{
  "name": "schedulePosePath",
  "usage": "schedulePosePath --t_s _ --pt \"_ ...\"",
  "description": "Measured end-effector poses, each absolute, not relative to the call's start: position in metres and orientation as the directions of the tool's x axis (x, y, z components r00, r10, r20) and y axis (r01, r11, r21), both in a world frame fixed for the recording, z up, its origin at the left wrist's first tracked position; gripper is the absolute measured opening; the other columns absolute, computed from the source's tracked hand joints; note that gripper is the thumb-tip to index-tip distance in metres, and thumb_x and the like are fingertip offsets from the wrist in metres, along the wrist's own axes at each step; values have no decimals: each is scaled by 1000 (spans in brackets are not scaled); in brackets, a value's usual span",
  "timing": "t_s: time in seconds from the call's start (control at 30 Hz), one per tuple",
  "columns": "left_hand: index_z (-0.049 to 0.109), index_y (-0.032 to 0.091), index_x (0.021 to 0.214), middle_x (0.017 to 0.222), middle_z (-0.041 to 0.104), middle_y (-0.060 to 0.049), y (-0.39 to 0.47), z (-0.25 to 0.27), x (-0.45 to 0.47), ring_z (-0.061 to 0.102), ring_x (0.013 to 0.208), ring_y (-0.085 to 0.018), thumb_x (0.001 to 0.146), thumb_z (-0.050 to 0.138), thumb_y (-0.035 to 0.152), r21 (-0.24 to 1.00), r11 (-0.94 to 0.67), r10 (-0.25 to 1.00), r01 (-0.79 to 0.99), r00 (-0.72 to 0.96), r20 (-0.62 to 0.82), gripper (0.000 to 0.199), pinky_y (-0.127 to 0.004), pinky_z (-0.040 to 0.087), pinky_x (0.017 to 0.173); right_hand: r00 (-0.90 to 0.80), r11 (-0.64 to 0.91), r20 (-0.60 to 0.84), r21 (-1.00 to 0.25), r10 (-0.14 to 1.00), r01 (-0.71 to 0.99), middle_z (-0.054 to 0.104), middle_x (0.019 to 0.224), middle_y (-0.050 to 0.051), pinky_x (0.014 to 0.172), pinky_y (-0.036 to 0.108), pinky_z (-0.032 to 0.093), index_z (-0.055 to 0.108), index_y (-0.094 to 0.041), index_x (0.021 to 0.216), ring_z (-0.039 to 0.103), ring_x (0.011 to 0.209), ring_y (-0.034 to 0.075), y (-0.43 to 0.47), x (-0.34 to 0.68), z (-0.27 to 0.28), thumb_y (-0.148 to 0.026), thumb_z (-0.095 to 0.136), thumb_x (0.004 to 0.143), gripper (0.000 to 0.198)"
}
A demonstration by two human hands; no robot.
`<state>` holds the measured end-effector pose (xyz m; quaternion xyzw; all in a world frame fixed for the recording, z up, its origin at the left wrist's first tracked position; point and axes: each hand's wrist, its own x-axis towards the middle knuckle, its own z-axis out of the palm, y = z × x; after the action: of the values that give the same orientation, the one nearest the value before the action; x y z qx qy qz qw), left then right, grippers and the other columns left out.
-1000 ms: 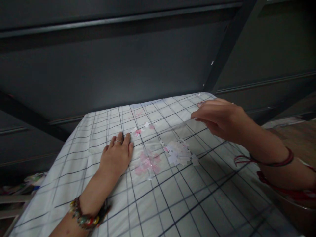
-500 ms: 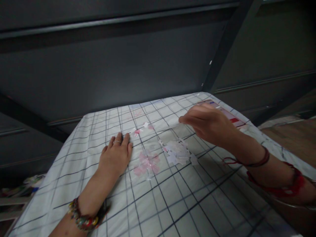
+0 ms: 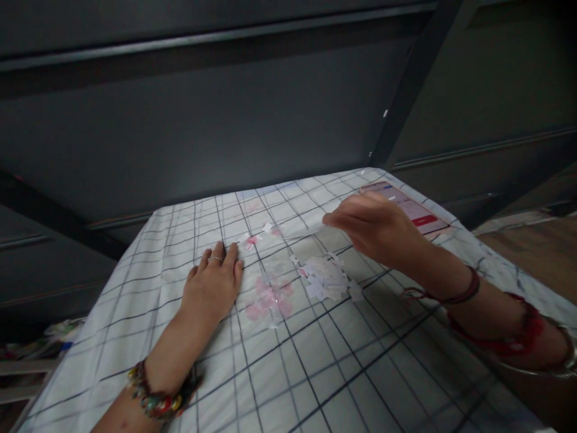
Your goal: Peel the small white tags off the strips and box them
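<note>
My left hand lies flat on the checked white cloth, fingers slightly apart and holding nothing. Just right of it, pink petal-like pieces lie with what looks like clear film. My right hand hovers over the cloth with thumb and fingers pinched; whatever is between the fingertips is too faint to make out. Below that hand sits a loose pile of small white paper-like scraps. Farther back, a small pink-and-white piece and a white scrap lie close together.
A smartphone with a lit screen rests at the right edge of the cloth, partly behind my right hand. A dark panel rises right behind the table. Assorted items show low at the far left.
My right hand has shifted slightly left, still pinched, uncovering a little more of the phone. My left hand stays flat in nearly the same place.
</note>
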<state>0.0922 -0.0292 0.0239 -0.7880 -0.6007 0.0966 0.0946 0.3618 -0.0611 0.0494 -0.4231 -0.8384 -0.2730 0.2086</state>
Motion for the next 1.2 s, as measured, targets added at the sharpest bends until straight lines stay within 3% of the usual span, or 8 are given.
schedulePosePath --t_s 0.1,0.23,0.47,0.83,0.97,1.2 --pt "40 11 145 149 41 -20 -29 23 91 43 133 -35 101 32 28 -254 -262 965 931 260 -39 48 -47 46 99 -483 430 611 245 627 869 63 73 2 66 32 35 64 -21 92 50 69 17 -61 370 52 -2 39 83 32" --pt "41 11 144 148 42 -19 -29 23 90 43 133 -35 100 32 28 -242 -263 964 934 265 -24 48 -47 46 98 -480 421 545 240 687 875 62 71 2 66 32 35 64 -22 89 50 70 17 -58 372 50 -2 41 80 32" --pt "42 13 143 147 44 -19 -27 20 88 45 131 -35 99 32 28 -248 -272 960 930 281 -1 48 -47 48 96 -542 498 564 249 623 831 61 70 0 63 30 34 64 -21 90 49 66 15 -58 367 47 -1 40 81 33" --pt "43 14 143 147 44 -17 -24 12 83 46 131 -34 99 31 29 -271 -270 958 924 285 17 48 -46 48 95 -590 680 573 75 569 729 60 63 -1 63 30 40 66 -22 78 53 61 15 -62 382 59 -6 42 86 30" --pt "42 13 143 148 43 -18 -25 13 84 45 131 -34 100 30 29 -268 -273 959 924 283 -3 48 -47 48 96 -520 588 599 98 609 803 64 70 0 67 31 41 65 -22 83 56 68 16 -62 382 58 -8 42 87 27" --pt "43 13 143 149 41 -19 -31 25 90 41 134 -36 99 34 29 -254 -259 962 932 272 17 48 -48 45 100 -385 302 613 240 690 923 66 75 3 68 33 35 65 -20 91 55 74 20 -56 363 44 3 41 78 35"
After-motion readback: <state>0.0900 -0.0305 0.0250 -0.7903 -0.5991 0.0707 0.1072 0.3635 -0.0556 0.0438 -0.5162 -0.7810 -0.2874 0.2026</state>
